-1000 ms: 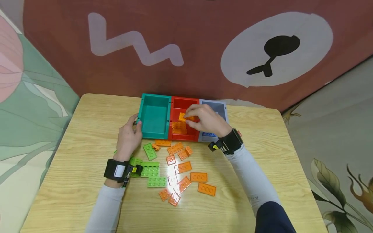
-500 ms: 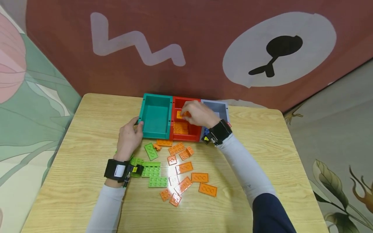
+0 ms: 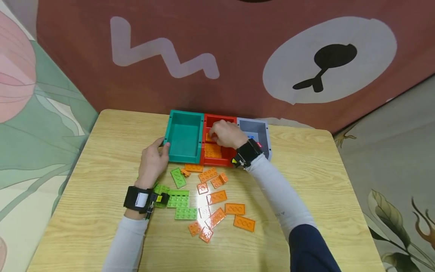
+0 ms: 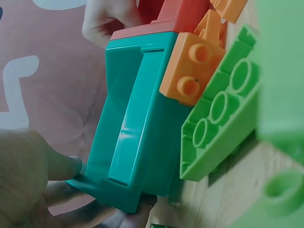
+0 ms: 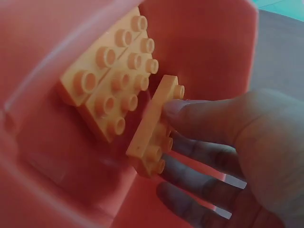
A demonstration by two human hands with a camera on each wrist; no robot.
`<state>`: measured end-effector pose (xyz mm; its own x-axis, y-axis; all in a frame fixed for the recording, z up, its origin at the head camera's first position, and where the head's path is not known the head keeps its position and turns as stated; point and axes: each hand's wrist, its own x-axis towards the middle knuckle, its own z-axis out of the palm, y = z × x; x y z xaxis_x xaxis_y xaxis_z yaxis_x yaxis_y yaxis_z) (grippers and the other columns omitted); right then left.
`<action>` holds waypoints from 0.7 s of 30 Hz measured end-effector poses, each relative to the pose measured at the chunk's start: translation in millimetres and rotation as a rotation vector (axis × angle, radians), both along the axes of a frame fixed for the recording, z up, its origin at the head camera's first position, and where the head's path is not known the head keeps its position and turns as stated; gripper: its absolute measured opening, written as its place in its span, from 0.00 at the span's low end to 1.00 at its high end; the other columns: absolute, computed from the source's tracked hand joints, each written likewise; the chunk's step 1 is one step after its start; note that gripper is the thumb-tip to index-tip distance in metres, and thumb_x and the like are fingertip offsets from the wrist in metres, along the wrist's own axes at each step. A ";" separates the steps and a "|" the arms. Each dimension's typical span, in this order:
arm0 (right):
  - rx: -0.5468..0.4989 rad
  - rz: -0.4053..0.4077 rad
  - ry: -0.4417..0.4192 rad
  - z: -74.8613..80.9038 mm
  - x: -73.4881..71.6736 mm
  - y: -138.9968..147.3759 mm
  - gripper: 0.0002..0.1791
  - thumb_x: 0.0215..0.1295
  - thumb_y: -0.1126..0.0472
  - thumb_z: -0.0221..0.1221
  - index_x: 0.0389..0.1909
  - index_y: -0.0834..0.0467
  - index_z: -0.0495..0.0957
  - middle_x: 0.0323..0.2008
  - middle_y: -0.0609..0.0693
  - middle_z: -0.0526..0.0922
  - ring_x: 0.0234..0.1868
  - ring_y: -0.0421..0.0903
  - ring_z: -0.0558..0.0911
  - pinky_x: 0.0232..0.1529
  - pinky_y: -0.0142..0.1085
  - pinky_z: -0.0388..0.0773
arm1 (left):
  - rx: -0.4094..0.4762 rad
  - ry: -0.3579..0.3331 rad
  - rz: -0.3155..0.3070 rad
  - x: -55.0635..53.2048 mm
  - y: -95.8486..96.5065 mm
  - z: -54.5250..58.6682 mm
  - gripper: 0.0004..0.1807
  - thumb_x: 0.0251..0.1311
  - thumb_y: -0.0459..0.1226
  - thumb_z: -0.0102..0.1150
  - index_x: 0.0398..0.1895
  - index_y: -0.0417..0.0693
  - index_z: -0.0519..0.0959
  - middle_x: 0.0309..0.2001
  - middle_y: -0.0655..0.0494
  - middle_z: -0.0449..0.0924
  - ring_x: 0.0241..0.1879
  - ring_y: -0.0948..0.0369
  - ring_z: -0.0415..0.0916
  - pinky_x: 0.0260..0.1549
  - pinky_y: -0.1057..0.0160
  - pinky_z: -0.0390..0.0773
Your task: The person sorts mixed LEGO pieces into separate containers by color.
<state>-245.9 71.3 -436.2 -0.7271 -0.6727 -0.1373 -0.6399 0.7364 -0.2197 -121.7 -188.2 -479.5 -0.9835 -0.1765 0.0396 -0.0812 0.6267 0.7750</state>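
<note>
My right hand (image 3: 228, 135) is inside the red bin (image 3: 221, 120), pinching an orange toy building brick (image 5: 153, 124) between thumb and fingers. In the right wrist view the brick is tilted, its studs toward the fingers. Beside it, several studs show on orange bricks (image 5: 111, 76) lying against each other in the bin. My left hand (image 3: 153, 164) grips the left wall of the teal bin (image 3: 185, 138), thumb over the rim and fingers outside. In the left wrist view, a green brick (image 4: 221, 107) and an orange brick (image 4: 192, 69) are near the teal bin.
A grey-blue bin (image 3: 261, 130) joins the red one on the right, with a blue brick (image 3: 250, 137) inside. Loose orange bricks (image 3: 234, 208) and green bricks (image 3: 185, 214) lie on the wooden table (image 3: 289, 241) in front. A printed backdrop (image 3: 238, 90) stands behind the table.
My right hand has moved left and a little down within the red bin, still pinching the orange brick. The left hand keeps its grip on the teal bin.
</note>
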 end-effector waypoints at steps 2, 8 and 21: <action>0.008 -0.010 -0.008 -3.1 0.6 0.6 0.12 0.71 0.56 0.64 0.50 0.52 0.90 0.49 0.48 0.87 0.47 0.48 0.82 0.50 0.40 0.84 | 0.004 -0.003 -0.002 0.6 1.5 -0.9 0.28 0.78 0.45 0.48 0.71 0.36 0.73 0.65 0.33 0.78 0.64 0.39 0.76 0.60 0.36 0.76; -0.007 -0.008 -0.027 -5.1 5.3 4.5 0.11 0.71 0.56 0.63 0.49 0.52 0.90 0.47 0.48 0.87 0.45 0.47 0.82 0.46 0.39 0.84 | 0.018 -0.014 -0.016 1.8 4.6 -3.3 0.28 0.79 0.46 0.47 0.72 0.37 0.72 0.66 0.34 0.77 0.65 0.40 0.76 0.60 0.37 0.76; -0.226 0.072 0.132 11.0 53.5 33.6 0.10 0.68 0.60 0.66 0.46 0.58 0.90 0.45 0.50 0.88 0.46 0.48 0.83 0.52 0.40 0.83 | 0.001 0.007 -0.014 -0.8 -2.0 -2.9 0.29 0.79 0.47 0.47 0.72 0.38 0.73 0.61 0.34 0.80 0.18 0.55 0.74 0.21 0.56 0.72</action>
